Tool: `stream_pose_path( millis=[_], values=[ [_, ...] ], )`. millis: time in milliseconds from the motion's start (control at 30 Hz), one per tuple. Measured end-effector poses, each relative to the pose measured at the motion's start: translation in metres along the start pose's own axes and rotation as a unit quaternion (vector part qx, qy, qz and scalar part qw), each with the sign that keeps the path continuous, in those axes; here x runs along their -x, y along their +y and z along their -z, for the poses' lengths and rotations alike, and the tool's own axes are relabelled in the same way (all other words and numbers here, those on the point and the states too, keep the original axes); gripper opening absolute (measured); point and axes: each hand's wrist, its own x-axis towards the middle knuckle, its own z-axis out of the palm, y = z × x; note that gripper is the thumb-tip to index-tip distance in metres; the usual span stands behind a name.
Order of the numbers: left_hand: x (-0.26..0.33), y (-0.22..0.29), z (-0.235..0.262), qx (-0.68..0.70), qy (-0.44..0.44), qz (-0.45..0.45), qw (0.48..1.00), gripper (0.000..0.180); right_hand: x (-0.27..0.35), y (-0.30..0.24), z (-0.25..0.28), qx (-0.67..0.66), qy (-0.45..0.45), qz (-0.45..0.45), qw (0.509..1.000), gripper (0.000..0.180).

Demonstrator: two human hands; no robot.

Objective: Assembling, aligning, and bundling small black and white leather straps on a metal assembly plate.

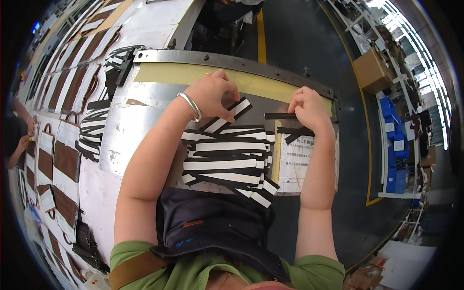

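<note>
My left hand (210,94), with a silver bangle at its wrist, pinches a short black-edged white strip (243,108) that slants above the pile. Curled inward, the fingers of my right hand (310,110) close on the end of a narrow black strip (276,116). Just below that hand, more narrow black strips (293,137) lie crossed. A stack of black-and-white strips (222,146) is heaped near my body, between my forearms, its pieces lying roughly crosswise.
A steel bar (208,58) spans the machine's metal bed (140,116) along its far edge. Bundled strips (93,128) lie at the left. Brown-and-white panels (65,154) cover the left-hand table. Blue bins (394,140) and a cardboard box (373,70) stand right. Another person's hands (29,133) show far left.
</note>
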Motion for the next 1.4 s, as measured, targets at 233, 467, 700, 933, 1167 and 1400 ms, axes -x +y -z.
stream_pose_path(
  millis=[233, 467, 700, 933, 1167, 1400],
  values=[
    [-0.001, -0.005, -0.004, 0.023, 0.010, -0.033, 0.999, 0.059, -0.002, -0.061, -0.050, -0.059, 0.123, 0.163, 0.977, 0.027],
    [-0.003, -0.005, -0.006, -0.061, 0.093, -0.018, 0.994, 0.070, -0.016, -0.036, -0.047, -0.036, 0.215, 0.091, 0.972, 0.017],
    [0.003, 0.008, -0.002, -0.074, 0.076, -0.042, 0.993, 0.082, -0.021, -0.035, -0.056, 0.029, 0.226, 0.062, 0.972, 0.015],
    [0.022, 0.010, 0.020, -0.263, 0.016, 0.096, 0.960, 0.107, -0.013, -0.036, -0.054, 0.022, 0.227, 0.100, 0.968, 0.023],
    [0.030, 0.044, -0.023, -0.217, -0.066, -0.064, 0.972, 0.071, -0.009, -0.036, -0.054, 0.014, 0.167, 0.116, 0.979, 0.029],
    [0.048, 0.028, 0.022, -0.268, -0.082, 0.102, 0.955, 0.061, -0.014, -0.037, -0.056, 0.090, 0.185, 0.071, 0.976, 0.032]
  ],
)
